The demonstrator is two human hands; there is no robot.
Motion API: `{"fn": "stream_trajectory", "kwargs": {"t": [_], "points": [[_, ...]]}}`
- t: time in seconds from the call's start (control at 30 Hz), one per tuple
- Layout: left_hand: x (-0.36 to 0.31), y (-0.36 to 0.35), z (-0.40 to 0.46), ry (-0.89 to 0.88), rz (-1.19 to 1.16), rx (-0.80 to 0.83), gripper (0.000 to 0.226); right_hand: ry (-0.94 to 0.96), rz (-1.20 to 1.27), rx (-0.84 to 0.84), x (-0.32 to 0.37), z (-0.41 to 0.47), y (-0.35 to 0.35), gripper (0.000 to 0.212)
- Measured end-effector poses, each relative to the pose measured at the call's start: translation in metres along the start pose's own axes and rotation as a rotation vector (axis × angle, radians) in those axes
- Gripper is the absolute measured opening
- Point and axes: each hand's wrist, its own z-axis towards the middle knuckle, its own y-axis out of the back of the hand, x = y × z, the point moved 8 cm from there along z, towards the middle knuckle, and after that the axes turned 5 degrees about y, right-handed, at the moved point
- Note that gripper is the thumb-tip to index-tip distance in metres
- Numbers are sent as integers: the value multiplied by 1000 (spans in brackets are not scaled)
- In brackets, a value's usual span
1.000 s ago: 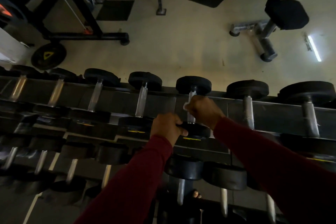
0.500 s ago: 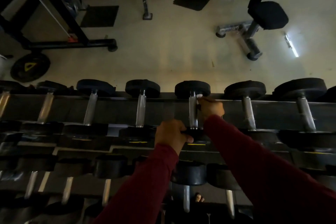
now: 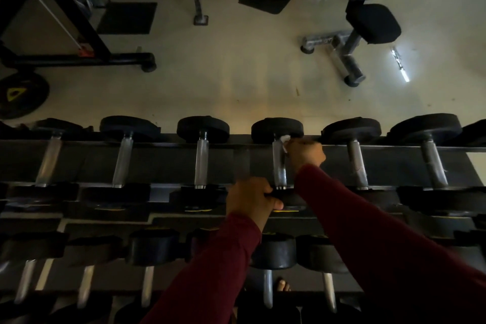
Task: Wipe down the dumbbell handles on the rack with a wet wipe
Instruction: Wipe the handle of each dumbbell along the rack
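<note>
From the head camera, the right hand (image 3: 305,154) grips a white wipe (image 3: 284,139) against the far end of a dumbbell handle (image 3: 279,166) on the rack's (image 3: 236,163) top row, at about twelve o'clock from the left hand (image 3: 249,198), which clamps the near weight (image 3: 286,196), probably to keep the dumbbell from rolling.

One camera on the person's head, looking forward and steeply down, close above the dumbbell rack (image 3: 157,163), both sleeves reaching in from below, gym floor (image 3: 236,73) farther off at the top
</note>
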Motion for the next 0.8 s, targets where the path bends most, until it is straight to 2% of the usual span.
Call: {"fn": "stream_trajectory", "kwargs": {"t": [0.07,0.23,0.33,0.47,0.57,0.67,0.8], "points": [[1,-1,0,7,-8,-1,42,-123,29,57,-5,1,0,32],[1,0,0,-21,-19,-7,43,-205,89,139,-11,5,-6,24],[1,-1,0,-24,-15,0,42,29,-153,73,4,7,-6,27],[1,0,0,-19,-29,-7,40,471,-220,73,36,-21,-16,20],[-1,0,-3,-33,-24,-14,32,549,-335,144,48,-26,-34,23],[1,-1,-3,-37,-26,-17,30,527,-362,203,54,-24,-43,25],[0,0,-3,-50,-11,-23,30,527,-297,139,43,-29,-28,18]]}}
